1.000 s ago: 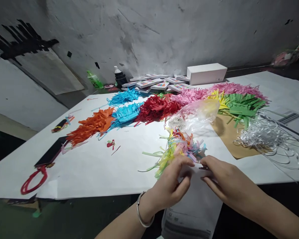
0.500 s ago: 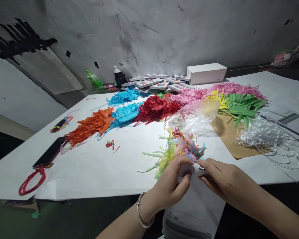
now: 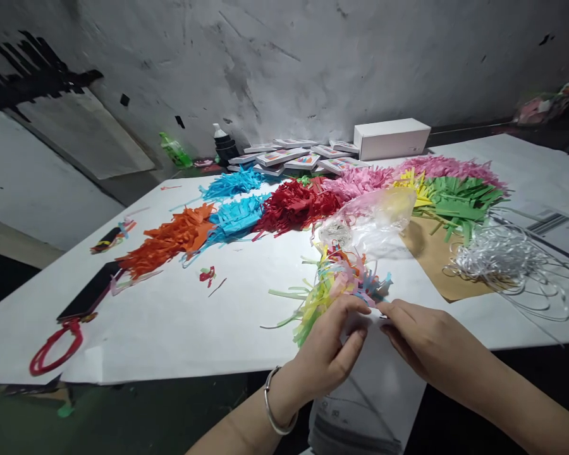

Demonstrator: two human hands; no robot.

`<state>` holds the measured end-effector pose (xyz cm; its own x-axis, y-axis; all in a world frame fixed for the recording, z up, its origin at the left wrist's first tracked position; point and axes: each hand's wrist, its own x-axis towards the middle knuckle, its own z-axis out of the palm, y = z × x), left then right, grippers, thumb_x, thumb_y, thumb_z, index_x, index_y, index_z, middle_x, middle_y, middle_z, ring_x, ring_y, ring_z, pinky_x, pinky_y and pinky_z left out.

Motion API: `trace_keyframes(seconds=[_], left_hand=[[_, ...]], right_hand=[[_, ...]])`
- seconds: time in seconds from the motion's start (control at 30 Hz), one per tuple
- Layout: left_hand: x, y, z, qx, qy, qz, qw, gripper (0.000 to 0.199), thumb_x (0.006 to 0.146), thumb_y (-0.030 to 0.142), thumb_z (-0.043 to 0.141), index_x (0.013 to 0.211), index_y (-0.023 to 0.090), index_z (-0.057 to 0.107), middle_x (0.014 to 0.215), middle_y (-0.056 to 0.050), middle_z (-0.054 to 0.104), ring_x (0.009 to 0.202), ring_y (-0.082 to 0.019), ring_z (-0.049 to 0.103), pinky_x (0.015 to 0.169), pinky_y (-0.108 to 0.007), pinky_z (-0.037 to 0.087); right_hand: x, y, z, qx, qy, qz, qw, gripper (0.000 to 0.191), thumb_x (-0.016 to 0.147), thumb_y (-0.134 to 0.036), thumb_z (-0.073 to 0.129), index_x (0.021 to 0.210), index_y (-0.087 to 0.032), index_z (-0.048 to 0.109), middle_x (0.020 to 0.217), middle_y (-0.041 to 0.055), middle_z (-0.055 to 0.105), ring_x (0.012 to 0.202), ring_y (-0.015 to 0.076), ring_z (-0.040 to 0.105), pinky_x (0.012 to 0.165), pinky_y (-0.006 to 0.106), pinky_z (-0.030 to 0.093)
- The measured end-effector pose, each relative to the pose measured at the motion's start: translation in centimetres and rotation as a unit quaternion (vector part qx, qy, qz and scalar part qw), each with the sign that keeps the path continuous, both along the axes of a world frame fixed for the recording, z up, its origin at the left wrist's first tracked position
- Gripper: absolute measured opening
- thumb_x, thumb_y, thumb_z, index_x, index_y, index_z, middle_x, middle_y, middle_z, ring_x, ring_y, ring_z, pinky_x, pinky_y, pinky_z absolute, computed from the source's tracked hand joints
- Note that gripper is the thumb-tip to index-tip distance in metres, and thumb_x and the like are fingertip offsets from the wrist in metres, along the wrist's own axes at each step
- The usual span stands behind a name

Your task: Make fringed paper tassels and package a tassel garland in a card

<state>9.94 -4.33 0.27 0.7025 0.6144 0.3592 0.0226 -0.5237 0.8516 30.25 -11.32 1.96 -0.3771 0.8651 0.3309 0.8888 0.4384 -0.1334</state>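
Just beyond my hands lies a bundle of multicoloured paper fringe (image 3: pixel 329 284), its yellow, green, pink, orange and blue strips fanned out on the white table. My left hand (image 3: pixel 329 344), with a silver bangle at the wrist, is curled at the bundle's near end. Its index finger and thumb are bent at the base of the strips; the other fingers are hidden. My right hand (image 3: pixel 424 335) is closed in a pinch close to the left fingertips. A small dark thin end shows at its thumb and finger, too small to name.
Fringed paper bundles in orange (image 3: pixel 173 240), blue (image 3: pixel 239 218), red (image 3: pixel 291 205), pink (image 3: pixel 455 170) and green (image 3: pixel 464 199) line the table. A clear plastic bag (image 3: pixel 370 218), white string (image 3: pixel 502 253), a phone (image 3: pixel 90 291) and a white box (image 3: pixel 391 139) lie around.
My right hand has shifted slightly to the right, widening the gap between the fingertips. My left hand stays at the multicoloured bundle. The view has shifted slightly.
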Motion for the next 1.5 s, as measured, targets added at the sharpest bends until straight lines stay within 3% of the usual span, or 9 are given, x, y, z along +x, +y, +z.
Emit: trace_keyframes(seconds=[0.17,0.3,0.5,0.7,0.87,1.0,1.13,1.37,1.5], left_hand=[[0.1,0.0,0.1,0.005,-0.006,-0.002,1.000,0.028,0.093,0.008,0.049,0.119,0.021,0.051,0.113,-0.008,0.061,0.109,-0.022,0.057,0.097,-0.036,0.047],[0.0,-0.2,0.0,0.001,0.005,-0.005,1.000,0.031,0.094,0.007,0.047,0.120,0.023,0.049,0.116,-0.007,0.061,0.109,-0.020,0.057,0.097,-0.034,0.046],[0.2,-0.6,-0.2,-0.020,0.015,-0.015,1.000,0.029,0.096,0.009,0.048,0.120,0.024,0.049,0.115,-0.006,0.060,0.111,-0.020,0.057,0.099,-0.033,0.045],[0.0,-0.4,0.1,-0.028,0.003,-0.031,0.999,0.029,0.097,0.010,0.045,0.122,0.025,0.048,0.116,-0.006,0.060,0.111,-0.020,0.056,0.098,-0.033,0.045],[-0.2,0.1,-0.2,-0.042,0.006,-0.004,0.999,0.027,0.099,0.015,0.049,0.124,0.026,0.049,0.114,-0.005,0.061,0.110,-0.021,0.056,0.096,-0.035,0.044],[0.1,0.5,-0.2,-0.044,0.000,0.000,0.999,0.026,0.100,0.018,0.050,0.124,0.026,0.050,0.117,-0.005,0.060,0.111,-0.021,0.055,0.099,-0.037,0.043],[0.9,1.5,0.4,-0.032,-0.003,-0.003,0.999,0.025,0.099,0.022,0.055,0.123,0.024,0.052,0.115,-0.006,0.059,0.109,-0.022,0.056,0.097,-0.037,0.043],[1.9,2.9,1.4,-0.035,0.002,-0.026,0.999,0.025,0.097,0.027,0.059,0.121,0.023,0.055,0.118,-0.007,0.062,0.110,-0.022,0.058,0.096,-0.037,0.045],[2.0,2.9,1.1,-0.036,0.007,-0.018,0.999,0.024,0.097,0.026,0.058,0.120,0.023,0.055,0.118,-0.007,0.062,0.110,-0.023,0.060,0.096,-0.038,0.046]], right_hand=[[0.3,0.0,-0.5,0.009,-0.028,0.012,0.999,0.027,0.095,-0.002,0.035,0.112,-0.016,0.051,0.079,0.0023,0.063,0.066,0.0183,0.065,0.055,0.029,0.040],[0.4,-0.2,-0.2,-0.035,-0.022,-0.004,0.999,0.017,0.095,-0.006,0.042,0.097,-0.020,0.052,0.075,0.0004,0.062,0.061,0.0188,0.063,0.052,0.031,0.033],[0.3,0.0,1.4,-0.177,0.057,-0.036,0.982,0.014,0.089,-0.010,0.053,0.083,-0.022,0.049,0.076,-0.0007,0.063,0.064,0.0177,0.061,0.055,0.028,0.028],[1.2,0.7,2.9,-0.300,0.153,-0.003,0.942,0.017,0.091,-0.019,0.058,0.077,-0.022,0.049,0.068,-0.0047,0.056,0.061,0.0121,0.049,0.056,0.024,0.030],[1.2,0.4,2.1,-0.229,0.134,-0.009,0.964,0.005,0.095,-0.019,0.051,0.096,-0.021,0.056,0.081,-0.0003,0.065,0.069,0.0158,0.061,0.060,0.026,0.039],[1.0,0.4,0.5,-0.111,0.085,0.017,0.990,0.024,0.093,-0.012,0.049,0.116,-0.018,0.051,0.098,0.0071,0.067,0.087,0.0235,0.069,0.068,0.032,0.050],[1.7,1.0,0.1,-0.048,0.065,0.039,0.996,0.027,0.095,-0.012,0.045,0.121,-0.015,0.047,0.098,0.0095,0.067,0.085,0.0241,0.071,0.067,0.034,0.055],[3.1,1.5,1.0,-0.101,0.113,0.031,0.988,0.021,0.098,-0.017,0.046,0.119,-0.020,0.049,0.103,0.0073,0.069,0.086,0.0212,0.072,0.069,0.032,0.056],[3.0,1.2,0.9,-0.116,0.109,0.017,0.987,0.030,0.097,-0.019,0.050,0.126,-0.020,0.047,0.112,0.0091,0.068,0.094,0.0238,0.072,0.075,0.037,0.058]])
